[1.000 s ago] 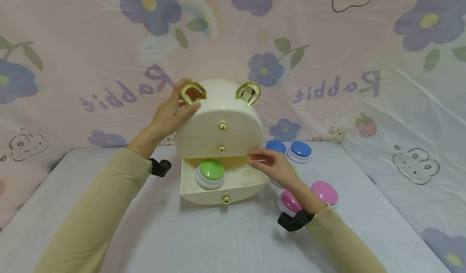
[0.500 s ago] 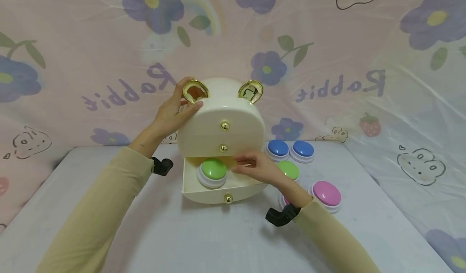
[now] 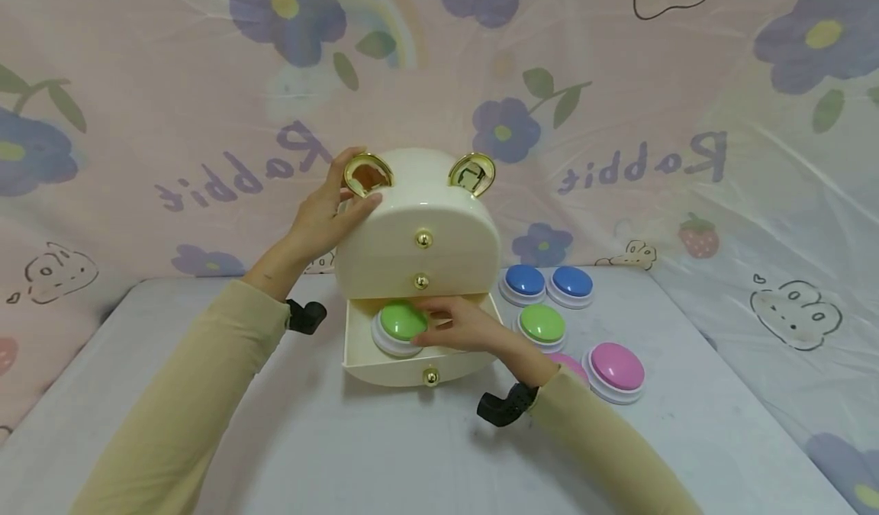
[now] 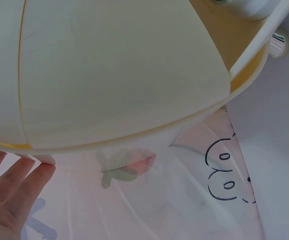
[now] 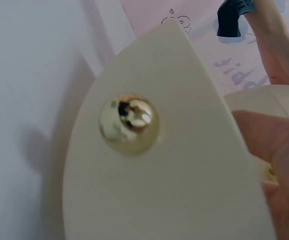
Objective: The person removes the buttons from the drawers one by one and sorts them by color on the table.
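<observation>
A white drawer box [image 3: 453, 259] with gold ears stands on the table, its bottom drawer [image 3: 387, 374] pulled out. Inside that drawer, on the left, sits a green push button [image 3: 398, 321] on a white base. My right hand [image 3: 463, 324] reaches in from the right, thumb and fingers curled round the button's right side; the button stays on the drawer floor. My left hand [image 3: 323, 214] holds the box's upper left corner by the gold ear [image 3: 368, 174], thumb in front and fingers behind. The right wrist view shows the drawer's gold knob [image 5: 129, 124] close up, hiding the button.
Right of the box lie two blue push buttons [image 3: 572, 284], another green push button [image 3: 542, 324] and two pink push buttons [image 3: 618, 366], one partly hidden by my right forearm. A printed cloth [image 3: 426, 103] hangs behind the white table [image 3: 330, 454].
My right hand has moved left from the drawer's right edge to the green push button inside. My left hand keeps its hold on the box. The button has not moved.
</observation>
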A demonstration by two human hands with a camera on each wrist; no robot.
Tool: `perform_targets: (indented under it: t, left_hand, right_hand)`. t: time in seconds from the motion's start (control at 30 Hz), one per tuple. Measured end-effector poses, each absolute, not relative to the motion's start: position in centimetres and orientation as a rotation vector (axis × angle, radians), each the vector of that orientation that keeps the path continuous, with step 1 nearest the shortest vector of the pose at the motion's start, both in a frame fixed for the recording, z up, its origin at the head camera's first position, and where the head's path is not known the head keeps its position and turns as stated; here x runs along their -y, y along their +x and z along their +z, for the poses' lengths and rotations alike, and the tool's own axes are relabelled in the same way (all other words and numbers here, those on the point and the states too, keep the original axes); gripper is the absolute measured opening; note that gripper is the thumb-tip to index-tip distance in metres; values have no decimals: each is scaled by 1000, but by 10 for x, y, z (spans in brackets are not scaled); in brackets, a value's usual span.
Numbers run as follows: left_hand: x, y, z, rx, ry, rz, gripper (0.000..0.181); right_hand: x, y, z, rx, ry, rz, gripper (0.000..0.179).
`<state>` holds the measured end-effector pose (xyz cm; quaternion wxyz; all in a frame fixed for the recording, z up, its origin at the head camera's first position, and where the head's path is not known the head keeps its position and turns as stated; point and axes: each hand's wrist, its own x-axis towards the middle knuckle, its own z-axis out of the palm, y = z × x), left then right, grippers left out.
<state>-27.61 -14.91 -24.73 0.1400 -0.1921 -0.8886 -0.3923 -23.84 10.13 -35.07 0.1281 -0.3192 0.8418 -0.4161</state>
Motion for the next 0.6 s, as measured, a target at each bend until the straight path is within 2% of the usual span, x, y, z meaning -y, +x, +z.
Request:
perform_targets:
  t: [0.33, 0.6]
  left_hand:
    - [148, -278, -249, 2562, -556, -1117, 68]
    - [148, -276, -246, 2578, -536, -1120, 69]
  right_hand:
    - [-84, -241, -355, -2563, -915, -989, 75]
    - [-83, -244, -357, -2577, -989, -1045, 64]
